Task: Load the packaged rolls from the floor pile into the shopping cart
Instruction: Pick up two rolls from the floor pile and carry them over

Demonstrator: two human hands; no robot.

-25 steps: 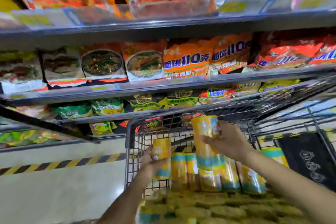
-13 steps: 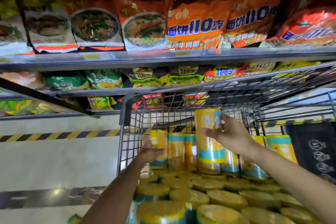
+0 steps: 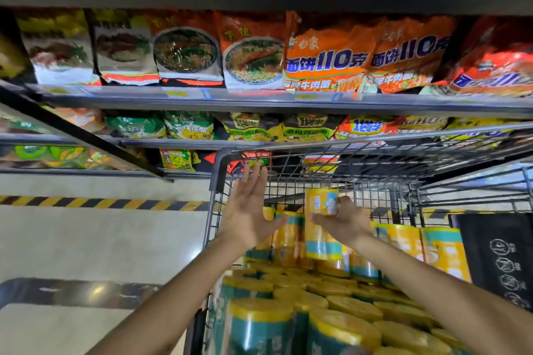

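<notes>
A wire shopping cart (image 3: 221, 164) stands in front of me, packed with several yellow-and-teal packaged rolls (image 3: 291, 314) standing upright. My right hand (image 3: 344, 220) grips one roll (image 3: 320, 223) near its top and holds it upright above the second layer at the cart's far end. My left hand (image 3: 248, 207) is raised beside the cart's far left corner, fingers straight, holding nothing. More upright rolls (image 3: 444, 251) line the far right of the basket. The floor pile is out of view.
Store shelves (image 3: 259, 101) full of noodle packets rise just beyond the cart. A black-and-yellow striped strip (image 3: 101, 202) runs along the shelf base at left, above pale floor. A dark panel with white icons (image 3: 501, 256) sits at the cart's right side.
My left hand has let go of the roll it held at the far left and lifted, fingers spread. My right hand still holds its roll, slightly lower. The view tilted down.
</notes>
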